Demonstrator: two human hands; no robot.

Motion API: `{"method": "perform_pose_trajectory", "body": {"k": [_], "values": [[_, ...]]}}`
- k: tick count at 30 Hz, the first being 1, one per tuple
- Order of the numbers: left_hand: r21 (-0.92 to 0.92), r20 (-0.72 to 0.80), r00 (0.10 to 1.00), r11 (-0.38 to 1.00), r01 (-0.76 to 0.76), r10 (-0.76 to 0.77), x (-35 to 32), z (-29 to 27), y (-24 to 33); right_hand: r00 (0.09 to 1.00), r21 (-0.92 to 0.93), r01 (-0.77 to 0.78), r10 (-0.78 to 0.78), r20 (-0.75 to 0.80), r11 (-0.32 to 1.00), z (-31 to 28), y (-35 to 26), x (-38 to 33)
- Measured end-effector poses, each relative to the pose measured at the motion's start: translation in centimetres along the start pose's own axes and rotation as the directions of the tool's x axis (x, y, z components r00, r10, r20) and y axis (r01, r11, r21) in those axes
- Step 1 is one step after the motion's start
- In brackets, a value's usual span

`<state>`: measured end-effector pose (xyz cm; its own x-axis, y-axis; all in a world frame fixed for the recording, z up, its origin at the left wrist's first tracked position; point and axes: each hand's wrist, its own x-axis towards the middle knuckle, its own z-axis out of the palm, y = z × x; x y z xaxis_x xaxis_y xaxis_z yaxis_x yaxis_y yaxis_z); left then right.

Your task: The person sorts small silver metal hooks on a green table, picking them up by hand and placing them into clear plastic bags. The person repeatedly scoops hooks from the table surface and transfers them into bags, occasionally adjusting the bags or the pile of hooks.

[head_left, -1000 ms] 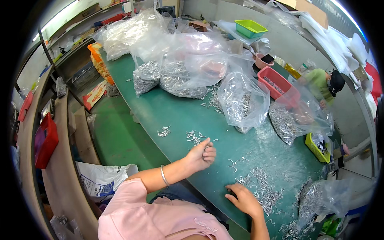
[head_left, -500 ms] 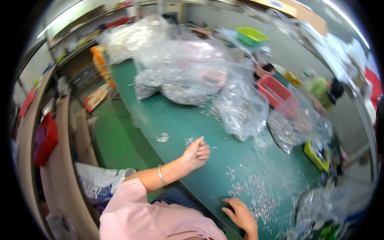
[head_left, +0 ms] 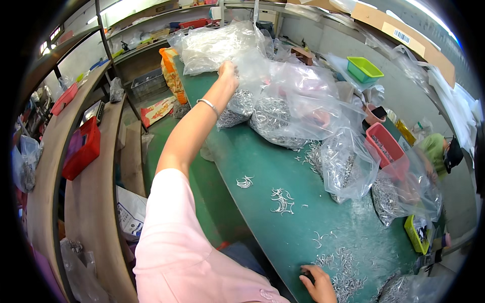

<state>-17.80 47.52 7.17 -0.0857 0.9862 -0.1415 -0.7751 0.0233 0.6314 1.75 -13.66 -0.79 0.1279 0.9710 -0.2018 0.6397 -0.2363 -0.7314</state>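
My left hand [head_left: 229,73], with a bracelet on its wrist, reaches to the far left of the green table [head_left: 227,151]. Its fingers are closed at the upper edge of a clear plastic bag [head_left: 236,108] filled with small curved silvery metal pieces; the fingertips are partly hidden. At the table's near edge, my right hand [head_left: 321,288] curls over a small black object [head_left: 307,276], which shows between thumb and fingers. Beside it spreads a loose pile of metal pieces [head_left: 346,272]. Two small clusters, one curved group [head_left: 245,182] and another [head_left: 282,201], lie farther up the table.
More clear bags of metal pieces [head_left: 275,118] line the back. A pink basket [head_left: 384,144], a green basket [head_left: 365,69] and a yellow-green basket [head_left: 417,235] stand on the right. Wooden shelves [head_left: 91,202] with a red bin [head_left: 83,149] run along the left. Another person [head_left: 435,151] sits at far right.
My left hand has gone from above the near table, in a fist, forward to the bag at the back left. My right hand stays by the pile with the black object. The view has shifted.
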Motion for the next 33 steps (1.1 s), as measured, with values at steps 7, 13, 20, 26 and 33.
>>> {"method": "perform_pose_trajectory", "body": {"k": [7,13,20,26,33], "values": [[0.289,0.282,0.926,0.898,-0.332,0.251,-5.5,-1.1,-1.0,1.0,-0.08,0.008,-0.008,0.009,0.997,0.0,2.4,1.0],[0.409,0.747,0.63,0.601,-0.687,0.211,-25.4,-10.1,-5.2,0.996,-0.074,0.051,-0.057,-0.074,0.996,0.1,1.2,4.9],[0.659,0.749,0.594,0.238,-0.714,-0.293,-30.9,-17.5,-15.1,0.864,-0.167,0.192,-0.247,-0.439,0.967,3.8,4.1,17.0],[0.598,0.772,0.465,0.249,-0.762,-0.433,-30.7,-17.7,-14.9,0.842,-0.429,0.033,-0.257,-0.475,0.903,4.9,3.9,20.7],[0.659,0.749,0.585,0.446,-0.606,-0.313,-31.8,-16.8,-12.6,0.855,-0.271,0.126,-0.243,-0.459,0.954,3.2,6.0,19.4]]}}
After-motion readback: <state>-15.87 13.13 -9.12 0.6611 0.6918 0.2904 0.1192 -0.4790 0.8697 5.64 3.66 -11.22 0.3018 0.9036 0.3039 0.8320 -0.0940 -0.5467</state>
